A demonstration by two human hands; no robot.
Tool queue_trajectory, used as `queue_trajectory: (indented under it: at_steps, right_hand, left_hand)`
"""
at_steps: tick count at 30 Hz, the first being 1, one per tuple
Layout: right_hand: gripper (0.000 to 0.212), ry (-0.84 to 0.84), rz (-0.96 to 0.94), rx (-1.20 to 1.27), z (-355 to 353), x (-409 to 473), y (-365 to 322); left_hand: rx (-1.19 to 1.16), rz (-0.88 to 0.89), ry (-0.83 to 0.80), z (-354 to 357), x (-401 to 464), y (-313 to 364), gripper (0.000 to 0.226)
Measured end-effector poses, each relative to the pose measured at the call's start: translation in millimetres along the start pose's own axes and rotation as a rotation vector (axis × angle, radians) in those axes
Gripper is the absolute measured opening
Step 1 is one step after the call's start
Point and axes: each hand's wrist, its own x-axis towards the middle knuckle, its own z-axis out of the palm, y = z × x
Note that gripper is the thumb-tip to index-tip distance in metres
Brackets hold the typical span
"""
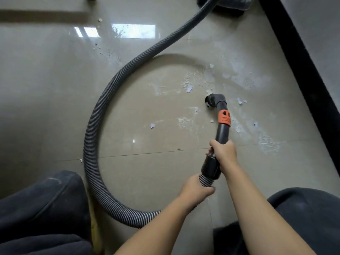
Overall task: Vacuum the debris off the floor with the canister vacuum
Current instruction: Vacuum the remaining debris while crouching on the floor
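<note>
Head view looks straight down on a glossy beige tiled floor [55, 107] that fills most of the frame, with window light reflected in the upper middle. A black skirting band [301, 74] runs diagonally down the right edge. Dark trouser legs [42, 214] fill the lower left corner and the lower right corner.

Next in size is the ribbed grey hose [95, 115]. It leaves the canister vacuum [230, 5], only partly seen at the top edge right of centre, sweeps down and left in a wide loop through the middle of the frame, curves along the bottom and rises to the hands at lower centre.

Both bare forearms reach up from the bottom edge. The left hand [195, 190] has its fingers curled round the ribbed end of the hose just below the dark cuff. The right hand [223, 151] grips the dark wand handle [223, 133] just above that cuff, fingers wrapped round it.

Above the right hand the wand carries an orange collar [224, 117], then bends at a grey elbow to a small nozzle [209, 101] pointing left, close to the floor at centre right.

White debris [193, 80], flakes and dusty patches, lies scattered around the nozzle, mostly above it and to its right, with a few stray flakes at upper left near the reflection.
</note>
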Motion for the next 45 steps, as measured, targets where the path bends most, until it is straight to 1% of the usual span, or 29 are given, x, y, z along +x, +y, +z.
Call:
queue_trajectory:
  at_steps: [2,4,6,8,10,12,14,16,17,18,20,22,23,25,26,28,30,32,34,36,39,41,42,43,45]
  right_hand:
    - [0.011,0.063,-0.020,0.082,-14,2,1]
    - [0.011,0.151,-0.005,0.165,-26,3,5]
    - [0.013,0.260,0.057,0.256,-36,3,14]
    - [0.014,0.355,0.135,0.345,-46,2,27]
    - [0.015,0.403,0.198,0.383,-51,1,41]
    - [0.011,0.384,0.225,0.356,-50,-1,51]
    - [0.009,0.330,0.192,0.336,-43,-4,57]
    - [0.010,0.213,0.127,0.292,-26,-7,51]
    - [0.011,0.141,0.100,0.249,-16,-6,44]
    - [0.013,0.093,0.075,0.218,-6,-5,42]
    - [0.012,0.022,0.027,0.183,11,2,32]
    - [0.013,0.055,-0.010,0.213,15,3,32]
    - [0.013,0.116,-0.015,0.247,8,1,34]
    - [0.014,0.293,0.008,0.379,-15,-11,46]
    - [0.014,0.387,0.037,0.446,-27,-18,54]
    - [0.016,0.570,0.113,0.500,-60,-24,67]
    - [0.026,0.670,0.220,0.522,-82,-23,82]
    - [0.030,0.658,0.270,0.543,-88,-18,88]
    - [0.025,0.574,0.238,0.504,-80,-11,83]
    - [0.020,0.449,0.176,0.446,-64,-2,71]
    - [0.012,0.230,0.092,0.392,-40,-1,52]
    - [0.013,0.157,0.057,0.400,-34,-4,46]
    - [0.014,0.170,0.036,0.423,-35,-7,46]
    - [0.015,0.218,0.022,0.459,-40,-9,48]
    - [0.016,0.403,0.026,0.546,-55,-14,58]
  left_hand:
    - [0.045,0.029,-0.030,6,4,4,0.011]
    - [0.105,0.053,-0.083,7,7,9,0.013]
    - [0.208,0.081,-0.151,5,10,13,0.014]
    - [0.363,0.117,-0.202,2,13,17,0.012]
    - [0.473,0.130,-0.260,0,17,19,0.013]
    - [0.419,0.072,-0.376,-3,21,12,0.017]
    - [0.280,-0.041,-0.558,-8,26,2,0.017]
    - [0.172,-0.134,-0.687,-20,29,-6,0.014]
    - [0.127,-0.153,-0.713,-27,31,-7,0.013]
    - [0.096,-0.158,-0.716,-31,34,-11,0.014]
    - [0.014,-0.137,-0.656,-39,44,-12,0.017]
    - [0.019,-0.122,-0.603,-44,47,-10,0.016]
    - [0.065,-0.109,-0.604,-43,47,-8,0.016]
    - [0.200,-0.068,-0.630,-34,41,-4,0.015]
    - [0.252,-0.035,-0.636,-28,37,-1,0.013]
    - [0.330,0.052,-0.660,-6,31,12,0.011]
    - [0.394,0.085,-0.656,14,27,17,0.016]
    - [0.448,0.087,-0.619,24,26,20,0.019]
    - [0.431,0.060,-0.570,23,25,17,0.015]
    - [0.340,0.019,-0.513,16,22,12,0.009]
    - [0.228,-0.016,-0.431,4,17,4,0.018]
    - [0.216,-0.008,-0.416,-1,16,2,0.019]
    - [0.232,0.005,-0.418,-2,17,3,0.019]
    - [0.249,0.022,-0.430,0,17,5,0.018]
    - [0.291,0.054,-0.477,5,17,11,0.014]
